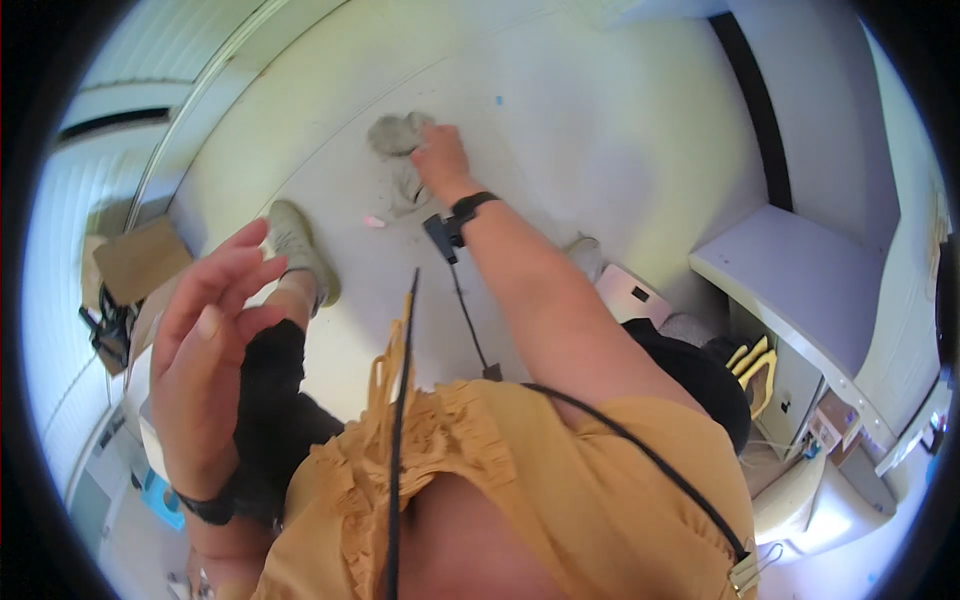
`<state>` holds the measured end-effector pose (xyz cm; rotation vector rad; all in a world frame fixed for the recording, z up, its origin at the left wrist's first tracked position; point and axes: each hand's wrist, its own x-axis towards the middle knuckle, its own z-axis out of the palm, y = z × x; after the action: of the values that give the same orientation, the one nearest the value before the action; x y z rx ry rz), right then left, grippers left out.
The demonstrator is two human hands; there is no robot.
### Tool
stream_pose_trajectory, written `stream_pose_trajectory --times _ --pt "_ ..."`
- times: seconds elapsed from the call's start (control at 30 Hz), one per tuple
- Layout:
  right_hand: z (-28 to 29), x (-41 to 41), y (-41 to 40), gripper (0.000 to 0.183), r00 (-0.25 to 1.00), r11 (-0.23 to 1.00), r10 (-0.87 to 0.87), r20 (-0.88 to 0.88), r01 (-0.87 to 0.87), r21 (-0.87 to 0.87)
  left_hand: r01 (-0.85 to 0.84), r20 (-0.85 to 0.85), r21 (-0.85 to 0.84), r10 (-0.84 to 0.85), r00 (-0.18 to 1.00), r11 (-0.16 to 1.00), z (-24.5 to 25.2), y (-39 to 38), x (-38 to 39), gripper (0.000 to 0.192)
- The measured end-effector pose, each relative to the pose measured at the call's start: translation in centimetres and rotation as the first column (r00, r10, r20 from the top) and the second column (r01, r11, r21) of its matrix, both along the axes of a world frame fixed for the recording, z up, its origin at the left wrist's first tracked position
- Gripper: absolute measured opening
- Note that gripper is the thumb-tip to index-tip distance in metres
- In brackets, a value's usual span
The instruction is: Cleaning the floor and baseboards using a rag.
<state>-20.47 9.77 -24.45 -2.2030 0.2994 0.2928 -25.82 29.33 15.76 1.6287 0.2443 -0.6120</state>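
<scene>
My right hand (444, 159) reaches down to the pale floor, its fingers closed at the edge of a grey fuzzy cloth-like item (391, 136). Blur hides exactly what that item is. Just below it on the floor lies a crumpled light-grey piece (406, 189), with a small pink scrap (373, 221) beside it. My left hand (206, 330) is raised at the left with fingers apart and nothing in it, above my bent knee. Both wrists wear black straps; a black clip and cable hang from the right one.
A grey-green shoe (296, 244) is on my foot at left. Cardboard boxes (142, 259) stand near the ribbed left wall. On the right are a white shelf (787, 277), a pink-and-white box (634, 294) and yellow-edged items (759, 375). A black cable (397, 450) crosses my view.
</scene>
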Motion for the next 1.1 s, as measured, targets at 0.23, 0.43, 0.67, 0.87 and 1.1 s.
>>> stream_pose_trajectory --times 0.23,0.43,0.67,0.87,1.1 --pt "-4.4 1.5 -28.3 0.058 0.944 0.791 -0.030 0.328 0.223 -0.570 0.017 0.096 -0.179 0.000 0.995 0.984 0.2 0.2 1.0 0.051" --pt "-3.2 -6.9 -40.4 0.054 0.402 0.334 -0.915 0.042 0.694 0.637 -0.103 0.135 0.024 0.099 0.986 0.994 0.6 3.9 1.0 0.057" --pt "-6.6 -4.9 -48.2 0.063 0.585 0.526 -0.768 -0.262 0.342 -0.779 -0.156 0.043 0.141 0.151 0.988 0.978 -1.7 5.0 2.5 0.057" --pt "-5.5 10.8 -35.0 0.034 0.944 0.640 -0.299 0.142 0.309 -0.703 -0.205 -0.042 0.164 0.215 0.976 0.965 -1.9 4.7 2.4 0.060" --pt "-0.1 8.7 -5.8 0.041 0.899 0.887 0.421 -0.123 -0.437 -0.150 -0.206 -0.072 0.123 0.215 0.974 0.971 -0.7 1.3 3.2 0.052"
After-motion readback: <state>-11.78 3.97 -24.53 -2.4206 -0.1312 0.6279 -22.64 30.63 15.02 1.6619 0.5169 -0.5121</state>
